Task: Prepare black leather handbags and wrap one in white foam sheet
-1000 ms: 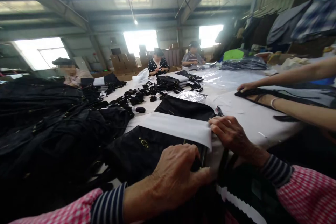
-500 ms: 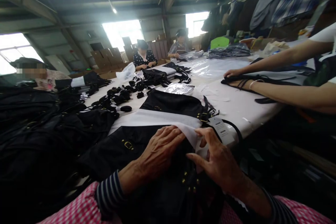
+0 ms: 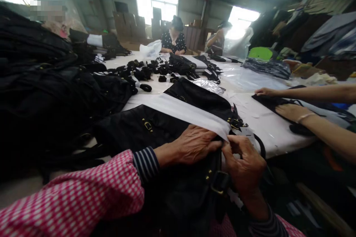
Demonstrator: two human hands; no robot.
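Note:
A black bag (image 3: 164, 133) with gold buckles lies in front of me, and a white sheet (image 3: 180, 109) runs in a band across it. My left hand (image 3: 191, 144) rests on the bag, its fingers stretched toward the sheet's near corner and partly covered by the sheet's edge. At that corner my right hand (image 3: 241, 159) has thumb and fingertips closed, pinching the sheet. Past the sheet shows another black bag part (image 3: 198, 94), also with a gold buckle. A printed white tag (image 3: 247, 133) hangs behind my right hand.
A large heap of black bags (image 3: 55, 92) rises on the left. Several small black bundles (image 3: 141, 70) and stacked bags (image 3: 183, 64) lie across the white table (image 3: 278, 129). A co-worker's hands (image 3: 292, 111) press black material at the right. Other people sit beyond the table.
My right hand has gone from loosely spread fingers to a pinch on the sheet's corner. My left hand has slid right, toward that corner. The view has turned left and tipped downward.

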